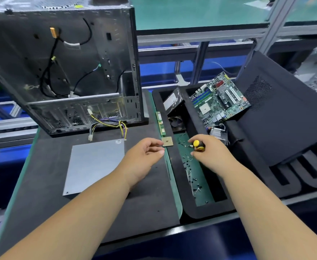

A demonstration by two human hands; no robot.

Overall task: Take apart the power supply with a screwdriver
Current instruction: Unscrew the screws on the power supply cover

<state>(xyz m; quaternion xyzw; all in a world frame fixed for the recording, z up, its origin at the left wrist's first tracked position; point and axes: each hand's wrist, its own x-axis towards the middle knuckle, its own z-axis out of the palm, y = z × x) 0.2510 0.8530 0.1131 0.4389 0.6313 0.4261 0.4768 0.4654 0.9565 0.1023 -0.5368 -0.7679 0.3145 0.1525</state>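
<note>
While the right hand [208, 154] is wrapped around the yellow-and-black handle of the screwdriver [198, 144] over the foam tray [178, 177], the left hand [144, 156] hangs beside it with its fingers loosely curled and holding nothing, its fingertips just short of a small square chip [167, 141] lying at the tray's edge. The power supply [95, 166] lies flat on the dark mat [144, 203] to the left of both hands, a grey metal box with its broad face up and a bundle of coloured wires [112, 126] running from its far end toward the opened computer case [64, 68]. I'd judge that box to be stiff and fairly heavy for its size, with thin sheet-metal edges that could be sharp, so it looks best steadied by a flat palm on the lid or a grip across its long sides, never by the wires. One small screw seems to sit near its front left corner, though it is too small to be sure. Loose screws [191, 177] litter the green floor of the tray.
</note>
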